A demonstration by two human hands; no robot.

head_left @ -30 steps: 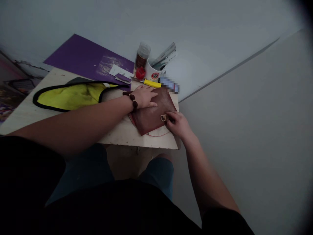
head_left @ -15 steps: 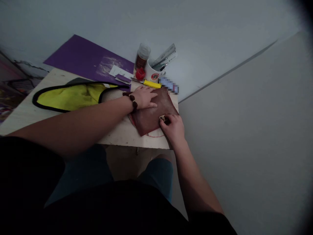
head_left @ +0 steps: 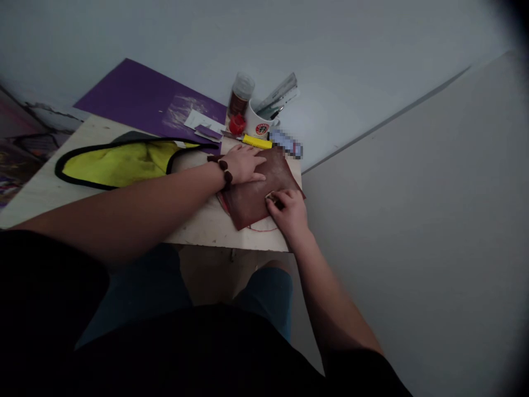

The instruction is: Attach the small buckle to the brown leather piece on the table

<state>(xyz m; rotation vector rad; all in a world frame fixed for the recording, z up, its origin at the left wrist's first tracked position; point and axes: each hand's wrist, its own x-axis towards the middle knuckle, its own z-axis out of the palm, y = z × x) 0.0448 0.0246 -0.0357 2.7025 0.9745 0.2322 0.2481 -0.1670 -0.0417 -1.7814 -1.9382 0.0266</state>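
A brown leather sheet (head_left: 251, 203) lies at the front right of the table. My left hand (head_left: 244, 164) rests flat on its upper left part with the fingers spread; a dark beaded bracelet (head_left: 225, 172) circles that wrist. Over the sheet's right side, my right hand (head_left: 291, 212) pinches a small pale pad with dark stains (head_left: 270, 196) against the leather. Most of the pad is hidden by the fingers. Under the sheet's near edge, part of a white round piece with a red line (head_left: 264, 224) shows.
Behind the leather lie a yellow-handled cutter (head_left: 257, 142) and a blurred blue item (head_left: 285, 143). A white mug (head_left: 253, 122) with rulers, a brown jar (head_left: 239, 96) and a red cap (head_left: 237, 124) stand at the wall. A yellow-black cloth (head_left: 124, 163) and purple sheet (head_left: 136, 96) lie left.
My right hand has shifted slightly to the left and away from me across the leather, with the pad in its fingers. My left hand stays in place.
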